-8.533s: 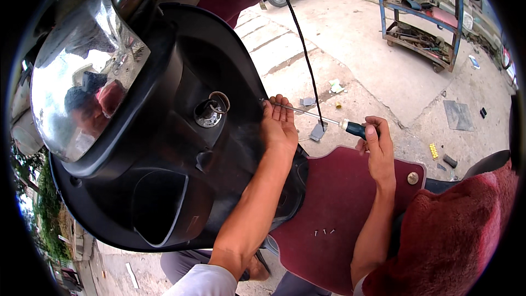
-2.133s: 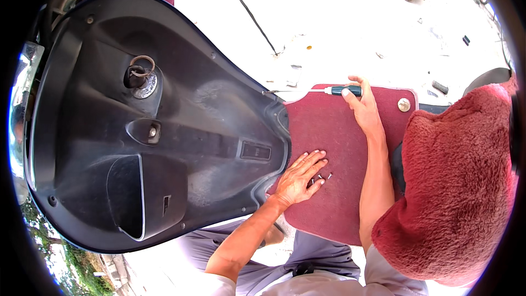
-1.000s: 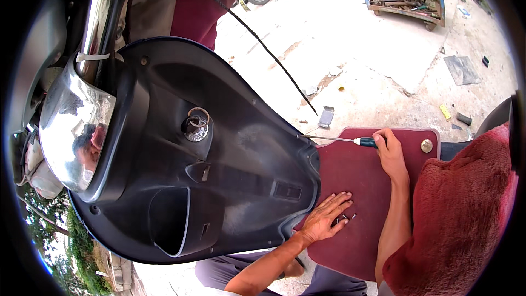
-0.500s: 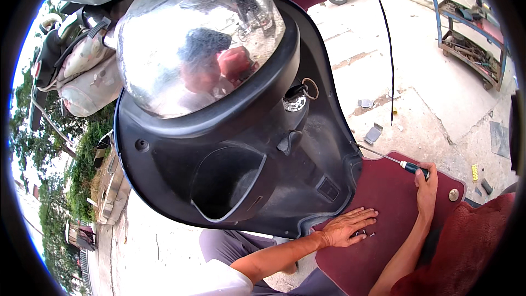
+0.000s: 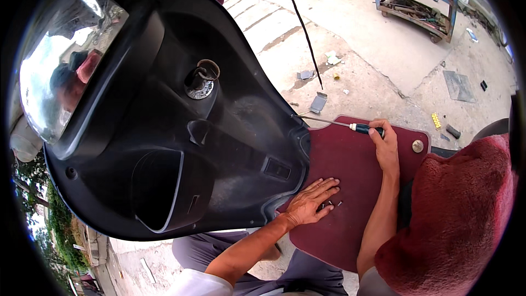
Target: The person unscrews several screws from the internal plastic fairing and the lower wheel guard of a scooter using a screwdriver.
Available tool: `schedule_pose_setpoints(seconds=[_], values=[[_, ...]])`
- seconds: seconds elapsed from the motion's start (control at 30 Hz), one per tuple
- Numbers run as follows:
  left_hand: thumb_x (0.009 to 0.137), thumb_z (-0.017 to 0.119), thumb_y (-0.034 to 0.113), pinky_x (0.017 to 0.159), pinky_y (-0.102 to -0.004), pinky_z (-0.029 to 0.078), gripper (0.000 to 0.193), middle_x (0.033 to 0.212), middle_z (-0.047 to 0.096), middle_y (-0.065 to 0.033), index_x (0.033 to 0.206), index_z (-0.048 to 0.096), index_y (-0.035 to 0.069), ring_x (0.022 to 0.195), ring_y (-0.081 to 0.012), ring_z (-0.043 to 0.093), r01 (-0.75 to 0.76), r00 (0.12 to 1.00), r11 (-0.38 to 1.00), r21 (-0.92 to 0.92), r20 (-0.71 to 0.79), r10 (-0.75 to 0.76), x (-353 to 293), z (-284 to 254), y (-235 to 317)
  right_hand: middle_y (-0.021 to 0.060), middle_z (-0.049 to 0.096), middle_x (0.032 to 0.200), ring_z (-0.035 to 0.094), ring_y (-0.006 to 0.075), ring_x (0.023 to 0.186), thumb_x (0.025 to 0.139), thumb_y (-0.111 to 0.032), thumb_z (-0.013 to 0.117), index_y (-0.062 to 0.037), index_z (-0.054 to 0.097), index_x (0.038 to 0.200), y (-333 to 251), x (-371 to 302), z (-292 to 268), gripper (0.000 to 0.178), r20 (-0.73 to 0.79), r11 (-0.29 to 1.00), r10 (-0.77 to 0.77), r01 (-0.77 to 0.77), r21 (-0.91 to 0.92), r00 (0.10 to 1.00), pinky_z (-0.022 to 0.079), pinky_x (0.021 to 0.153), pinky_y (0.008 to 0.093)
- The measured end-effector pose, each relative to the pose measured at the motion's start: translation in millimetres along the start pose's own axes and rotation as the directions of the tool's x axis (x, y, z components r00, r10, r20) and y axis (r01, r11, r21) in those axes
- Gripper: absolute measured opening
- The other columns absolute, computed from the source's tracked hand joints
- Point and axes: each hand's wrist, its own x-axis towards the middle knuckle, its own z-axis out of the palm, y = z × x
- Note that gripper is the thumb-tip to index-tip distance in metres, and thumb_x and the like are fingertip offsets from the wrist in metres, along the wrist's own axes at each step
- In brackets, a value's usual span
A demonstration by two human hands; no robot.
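Observation:
My left hand (image 5: 313, 201) lies flat, its fingers stretched out, on the dark red floor mat (image 5: 350, 235) of a scooter. Close by its thumb, several small screws (image 5: 331, 203) rest on the mat. In my right hand (image 5: 387, 145) is a screwdriver (image 5: 366, 129) with a dark green and white handle, held by the handle with bent fingers. Its long shaft points left, and the tip reaches the edge of the scooter's black inner leg shield (image 5: 235, 159), near a fastening point. Whether the tip sits in a screw is too small to tell.
A key with a ring (image 5: 208, 71) stands in the ignition. An open storage pocket (image 5: 159, 186) and a shiny silver cover (image 5: 71, 60) are at left. A red plush seat cover (image 5: 455, 203) is at lower right. A blue tool cart (image 5: 416, 8) and a hanging black cable (image 5: 300, 19) are beyond.
The view has turned, so the scooter and both hands appear further left and higher. The left hand still lies on the mat, and the right still holds the screwdriver at the panel edge.

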Motion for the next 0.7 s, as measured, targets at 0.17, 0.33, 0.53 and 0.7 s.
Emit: schedule_pose_setpoints(seconds=[0.17,0.33,0.53,0.7], values=[[0.088,0.069,0.020,0.122,-0.0445,0.028,0.054,0.153,0.045,-0.0122,0.138,0.055,0.006,0.144,-0.0294,0.040,-0.010,0.999,1.000,-0.022,0.037,0.011,10,-7,10,0.0080,0.060,0.105,0.057,0.0130,0.097,0.092,-0.005,0.062,-0.0011,0.062,0.101,-5,-1,-3,0.010,-0.081,0.961,0.079,-0.055,0.271,0.994,0.044,0.083,0.0271],[0.089,0.069,0.017,0.120,-0.0434,0.032,0.049,0.151,0.047,-0.0137,0.135,0.056,0.004,0.143,-0.0299,0.041,-0.015,0.999,0.991,-0.133,0.031,0.019,13,-17,10,0.0080,0.059,0.090,0.051,0.0107,0.063,0.105,-0.028,0.054,-0.0003,0.059,0.108,13,0,-11,0.029,-0.100,0.965,0.160,-0.177,-0.191,0.982,0.045,0.059,0.0262],[0.100,0.064,0.017,0.099,-0.0342,0.050,0.030,0.122,0.065,-0.0115,0.126,0.060,0.002,0.113,-0.0243,0.063,0.093,0.719,0.623,-0.777,-0.380,-0.582,58,-17,-6,0.0056,0.056,0.109,0.051,0.0090,0.086,0.092,-0.004,0.060,-0.0039,0.060,0.106,3,1,-1,0.014,-0.022,0.990,-0.096,0.098,0.105,0.995,0.043,0.071,0.0257],[0.100,0.066,0.026,0.089,-0.0331,0.056,0.029,0.108,0.064,-0.0087,0.116,0.059,0.004,0.098,-0.0193,0.064,-0.097,0.467,0.093,-0.991,-0.128,-0.875,128,-33,-29,-0.0002,0.056,0.088,0.049,0.0093,0.076,0.098,-0.007,0.059,-0.0023,0.059,0.107,13,4,-2,0.010,-0.144,0.962,0.162,-0.189,-0.198,0.976,0.042,0.068,0.0272]])
